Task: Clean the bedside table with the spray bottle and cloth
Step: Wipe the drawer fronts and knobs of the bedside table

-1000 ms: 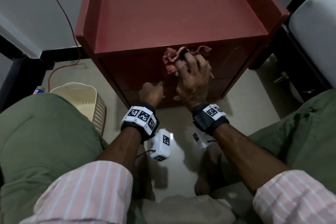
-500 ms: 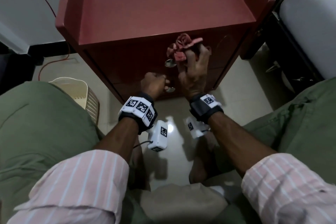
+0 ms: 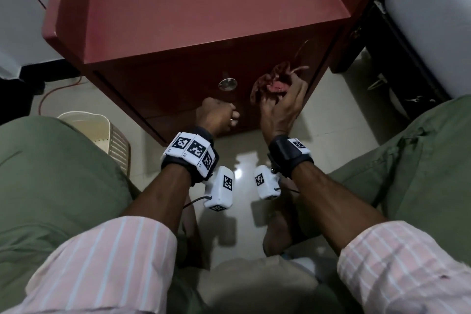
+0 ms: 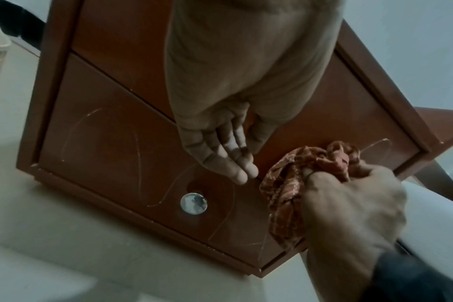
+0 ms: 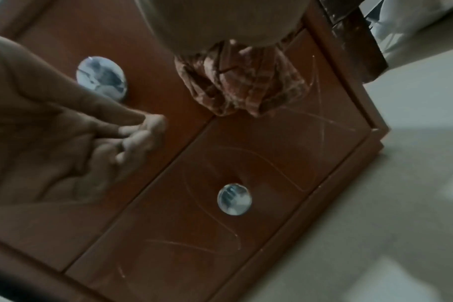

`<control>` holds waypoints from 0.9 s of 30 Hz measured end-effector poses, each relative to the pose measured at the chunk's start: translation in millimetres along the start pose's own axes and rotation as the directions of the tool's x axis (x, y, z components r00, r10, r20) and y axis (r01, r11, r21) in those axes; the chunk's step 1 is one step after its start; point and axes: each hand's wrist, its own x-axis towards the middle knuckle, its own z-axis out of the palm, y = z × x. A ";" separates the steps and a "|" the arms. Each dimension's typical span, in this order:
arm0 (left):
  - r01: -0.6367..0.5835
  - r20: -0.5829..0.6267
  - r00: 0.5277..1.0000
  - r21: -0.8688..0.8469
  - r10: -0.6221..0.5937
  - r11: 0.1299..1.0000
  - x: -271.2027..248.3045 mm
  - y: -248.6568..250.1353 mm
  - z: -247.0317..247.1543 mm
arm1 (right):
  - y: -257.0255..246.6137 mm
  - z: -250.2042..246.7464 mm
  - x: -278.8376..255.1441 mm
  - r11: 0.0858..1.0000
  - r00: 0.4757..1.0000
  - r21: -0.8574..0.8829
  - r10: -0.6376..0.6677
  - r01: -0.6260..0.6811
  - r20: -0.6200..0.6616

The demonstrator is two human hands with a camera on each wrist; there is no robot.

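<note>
The red-brown bedside table [image 3: 204, 7] stands in front of me, with two drawer fronts. My right hand [image 3: 284, 102] grips a crumpled red patterned cloth [image 3: 270, 81] and presses it on the upper drawer front, right of the upper round metal knob [image 3: 227, 83]. In the right wrist view the cloth [image 5: 241, 81] hangs down to the seam between the drawers. My left hand [image 3: 219, 116] hovers at that seam with fingers loosely curled [image 4: 228, 159], holding nothing. The lower knob [image 5: 234, 199] is bare. No spray bottle shows in any view.
A cream plastic basket [image 3: 102, 132] sits on the tiled floor left of the table, with an orange cable [image 3: 58, 89] behind it. A white mattress on a dark frame [image 3: 428, 20] stands close on the right. My knees in green trousers flank both arms.
My right hand has slid the cloth rightward and down across the upper drawer front, uncovering the upper knob. My left hand has stayed by the drawer seam.
</note>
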 end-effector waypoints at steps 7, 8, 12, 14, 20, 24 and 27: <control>-0.169 0.099 0.981 0.016 0.166 0.986 1.2 9.6 18.4 | -15.8 4.5 35.7 0.965 0.957 -0.065 -0.262 0.256 -0.121; -0.179 0.094 0.980 0.017 0.177 0.984 2.4 9.1 21.6 | -5.5 4.8 34.4 0.972 0.967 -0.108 -0.220 0.207 -0.126; -0.204 0.104 0.974 0.032 0.200 0.978 -3.3 11.2 20.5 | 9.0 0.5 30.9 0.979 0.954 0.070 0.201 -0.190 -0.221; -0.216 0.117 0.971 0.056 0.209 0.975 -1.5 9.6 23.8 | -13.5 3.5 36.8 0.989 0.954 0.100 0.134 -0.111 -0.270; -0.239 0.173 0.960 0.096 0.220 0.966 5.7 -8.8 35.1 | -1.8 7.1 51.2 0.998 0.966 0.033 0.056 -0.049 -0.252; -0.276 0.153 0.954 0.124 0.256 0.953 -1.7 7.3 31.0 | -13.8 4.0 63.4 0.971 0.906 0.178 0.215 -0.159 -0.366; -0.257 0.149 0.960 0.132 0.237 0.957 0.9 7.4 35.5 | -31.3 5.3 69.1 0.989 0.944 0.127 -0.033 0.079 -0.329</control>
